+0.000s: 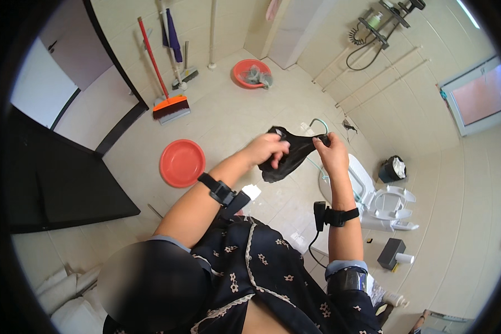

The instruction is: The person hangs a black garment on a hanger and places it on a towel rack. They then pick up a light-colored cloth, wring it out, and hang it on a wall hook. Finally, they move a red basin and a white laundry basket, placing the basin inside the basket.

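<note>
A thin black plastic bag (295, 153) is stretched between my two hands, above the floor in the middle of the view. My right hand (333, 151) pinches its gathered right end between thumb and fingers. At the wider left part of the bag is my left hand (268, 150), its fingers curled against the black film. The bag's lower edge hangs loose below the left fingers. Dark straps circle both of my wrists.
A white toilet (384, 206) with raised lid stands to the right, a small dark bin (392, 169) beyond it. Red basins (182, 163) sit at the left and far back, the far basin (240, 76) holding greyish material. An orange broom (171, 106) leans at the far left wall.
</note>
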{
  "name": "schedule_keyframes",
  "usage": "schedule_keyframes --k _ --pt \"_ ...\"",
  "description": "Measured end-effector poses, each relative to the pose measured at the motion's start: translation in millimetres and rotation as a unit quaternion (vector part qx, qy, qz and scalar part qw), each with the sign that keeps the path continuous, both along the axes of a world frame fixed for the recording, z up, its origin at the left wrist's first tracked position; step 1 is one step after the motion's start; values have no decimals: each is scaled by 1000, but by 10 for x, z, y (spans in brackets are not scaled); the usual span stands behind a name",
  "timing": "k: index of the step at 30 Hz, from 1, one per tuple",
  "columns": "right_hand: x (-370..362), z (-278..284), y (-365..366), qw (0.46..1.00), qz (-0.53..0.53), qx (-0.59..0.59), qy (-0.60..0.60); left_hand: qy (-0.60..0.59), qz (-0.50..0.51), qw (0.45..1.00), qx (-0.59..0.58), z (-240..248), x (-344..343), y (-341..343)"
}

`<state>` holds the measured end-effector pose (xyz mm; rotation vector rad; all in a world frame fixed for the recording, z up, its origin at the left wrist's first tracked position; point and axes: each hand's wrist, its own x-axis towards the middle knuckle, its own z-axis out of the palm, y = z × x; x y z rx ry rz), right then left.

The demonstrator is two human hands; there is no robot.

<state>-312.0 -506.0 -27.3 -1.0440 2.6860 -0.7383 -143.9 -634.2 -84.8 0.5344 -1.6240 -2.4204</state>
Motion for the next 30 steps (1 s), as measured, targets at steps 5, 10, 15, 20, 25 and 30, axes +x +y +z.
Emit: schedule_keyframes --k 5,10,15,20,25,30 --pt "-104 59 241 998 -48 7 45 108 97 960 238 105 106 -121" --pt "164 192 138 999 17 -1 50 -45 46 976 208 -9 -118 219" --pt "506 238 223 986 139 -42 78 -130 76 935 321 -230 -193 284" --pt "664 239 326 956 265 -43 121 -114 59 949 287 -308 -125 156" --pt "621 200 504 984 175 -10 31 17 80 937 339 -80 -70 -37" --pt "185 -138 986 998 15 -44 -42 86 80 948 297 325 111 -215"
